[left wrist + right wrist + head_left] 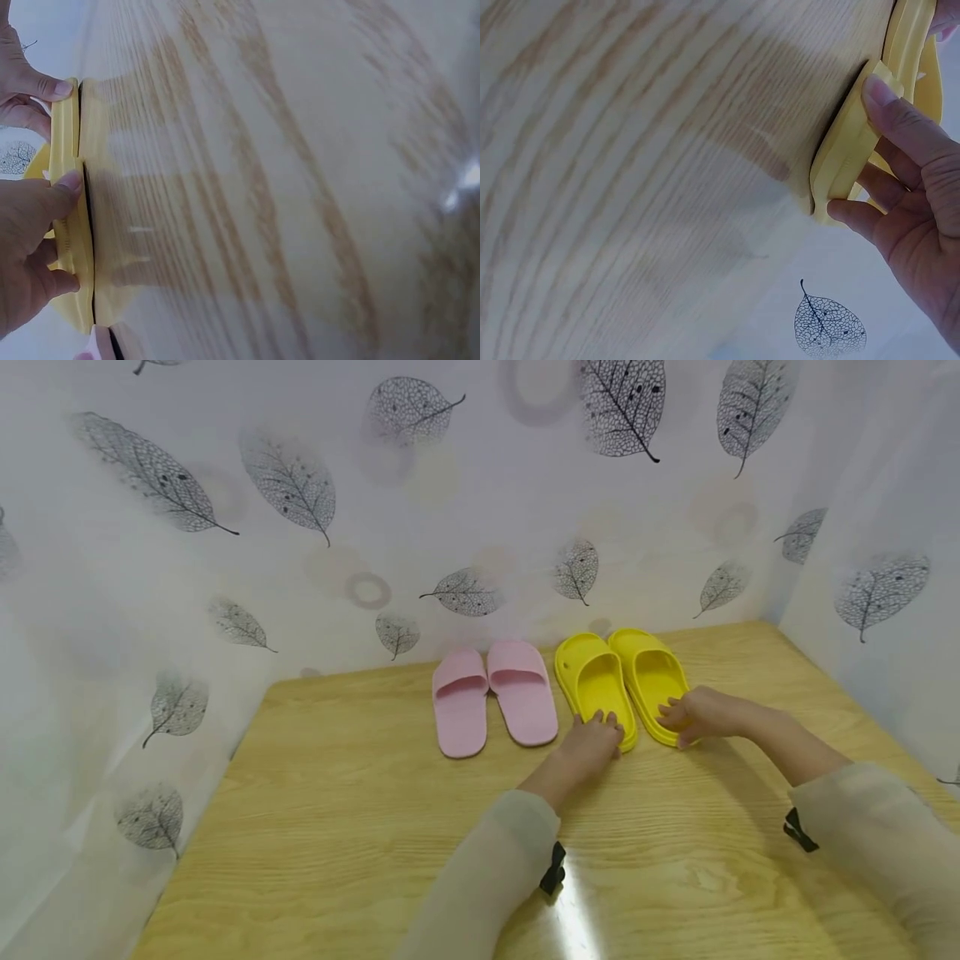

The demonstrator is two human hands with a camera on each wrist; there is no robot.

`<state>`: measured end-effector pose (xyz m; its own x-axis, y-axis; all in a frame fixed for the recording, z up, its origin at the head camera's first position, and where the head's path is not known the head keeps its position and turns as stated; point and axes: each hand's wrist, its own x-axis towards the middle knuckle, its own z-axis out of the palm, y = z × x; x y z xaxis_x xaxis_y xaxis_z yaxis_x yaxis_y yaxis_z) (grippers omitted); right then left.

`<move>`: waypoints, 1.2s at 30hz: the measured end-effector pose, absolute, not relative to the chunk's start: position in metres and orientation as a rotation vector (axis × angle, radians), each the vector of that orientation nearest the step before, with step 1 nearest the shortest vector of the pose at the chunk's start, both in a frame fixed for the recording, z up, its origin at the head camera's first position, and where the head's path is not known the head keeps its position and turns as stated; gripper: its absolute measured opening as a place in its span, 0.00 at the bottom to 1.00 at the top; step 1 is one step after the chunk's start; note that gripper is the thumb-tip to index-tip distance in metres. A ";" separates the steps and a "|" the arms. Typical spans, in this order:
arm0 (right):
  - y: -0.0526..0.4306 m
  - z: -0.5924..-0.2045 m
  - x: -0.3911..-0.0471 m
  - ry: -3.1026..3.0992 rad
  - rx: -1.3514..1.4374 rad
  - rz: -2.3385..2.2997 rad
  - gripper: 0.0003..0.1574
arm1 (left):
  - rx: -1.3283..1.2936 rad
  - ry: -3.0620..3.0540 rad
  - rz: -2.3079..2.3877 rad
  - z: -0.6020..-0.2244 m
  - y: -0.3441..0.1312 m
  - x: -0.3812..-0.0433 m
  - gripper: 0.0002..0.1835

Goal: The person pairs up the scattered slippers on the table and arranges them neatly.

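A pair of yellow closed-toe slippers stands side by side on the wooden surface, toes pointing away. My left hand (588, 750) grips the heel end of the left yellow slipper (581, 653); in the left wrist view its thumb presses the outer heel edge (73, 232), with fingers at the side. My right hand (703, 713) holds the heel of the right yellow slipper (637, 643). In the right wrist view the thumb lies on that heel's rim (847, 154) and the other fingers reach around and inside, partly hidden. Both soles seem to rest on the surface.
To the left lie two pink open-toe slippers, one pink slipper (462, 727) beside another pink slipper (529, 717) that is close to the yellow pair. Behind the wooden surface (337, 810) hangs a pale leaf-printed curtain (480, 510), which also covers both sides.
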<state>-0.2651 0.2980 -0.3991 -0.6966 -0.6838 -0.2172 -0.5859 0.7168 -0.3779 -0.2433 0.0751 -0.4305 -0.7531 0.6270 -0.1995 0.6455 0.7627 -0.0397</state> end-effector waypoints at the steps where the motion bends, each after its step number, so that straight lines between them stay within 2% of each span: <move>1: 0.298 -0.399 -0.266 2.579 -0.968 -0.411 0.30 | 1.008 2.789 -0.158 -0.431 0.075 -0.244 0.21; 13: 0.302 -0.400 -0.265 2.618 -0.890 -0.418 0.30 | 1.054 2.838 -0.147 -0.434 0.078 -0.244 0.21; 21: 0.304 -0.402 -0.265 2.663 -0.930 -0.390 0.30 | 1.013 2.716 0.299 -0.437 0.067 -0.255 0.25; 26: 0.304 -0.404 -0.266 2.688 -0.895 -0.367 0.31 | 1.010 2.665 0.366 -0.438 0.063 -0.256 0.30; 36: 0.301 -0.404 -0.256 2.783 -0.765 -0.501 0.46 | 1.000 2.720 0.374 -0.437 0.055 -0.251 0.40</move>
<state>-0.2562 0.3012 -0.4036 -0.8427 -0.5267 -0.1116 -0.4546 0.8072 -0.3766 -0.2510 0.0548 -0.4367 -0.7446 0.6573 -0.1162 0.6015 0.7362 0.3100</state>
